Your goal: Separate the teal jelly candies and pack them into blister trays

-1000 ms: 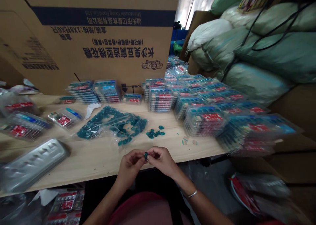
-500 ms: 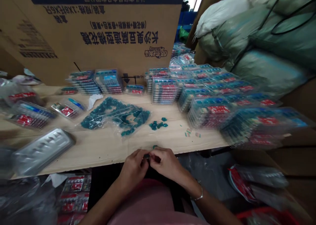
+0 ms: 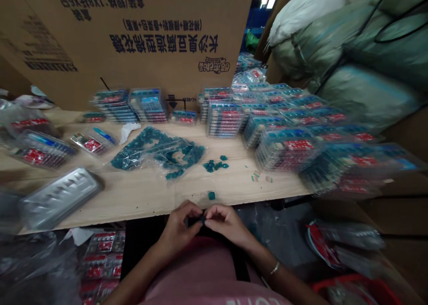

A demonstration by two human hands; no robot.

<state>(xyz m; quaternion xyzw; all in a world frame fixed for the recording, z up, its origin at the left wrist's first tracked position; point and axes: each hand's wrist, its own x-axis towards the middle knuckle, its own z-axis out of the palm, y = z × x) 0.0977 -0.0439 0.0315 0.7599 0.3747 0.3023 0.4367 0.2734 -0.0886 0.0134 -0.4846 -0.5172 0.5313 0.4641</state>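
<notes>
Left hand (image 3: 179, 229) and right hand (image 3: 225, 224) are pinching one small dark piece (image 3: 202, 220) between thumbs and fingertips, just in front of the near edge of the table (image 3: 123, 202). Its shape is too blurred to read, and which fingertips are bearing most of the grip cannot be told.

Working it well is calling for light, even pressure: the fingertips should be steadying the piece from both sides, since something this small could be slipping out and dropping past the edge. Moving both over the tabletop would be making a drop easier to recover.

Counting outward, one loose green piece (image 3: 211, 195) is lying alone near the edge. Beyond it, a cluster of green pieces (image 3: 217, 165) is sitting together, roughly eight, though overlaps are hiding the exact number. One clear plastic bag (image 3: 150, 155) is holding many more, too many to count. To the right, about three striped scraps (image 3: 269, 179) are lying flat. One grey tray (image 3: 63, 198) is resting at the left; whether others are nested under it cannot be told. Two stacks of packs (image 3: 149, 105) are standing left of centre before one large carton (image 3: 160, 77).
</notes>
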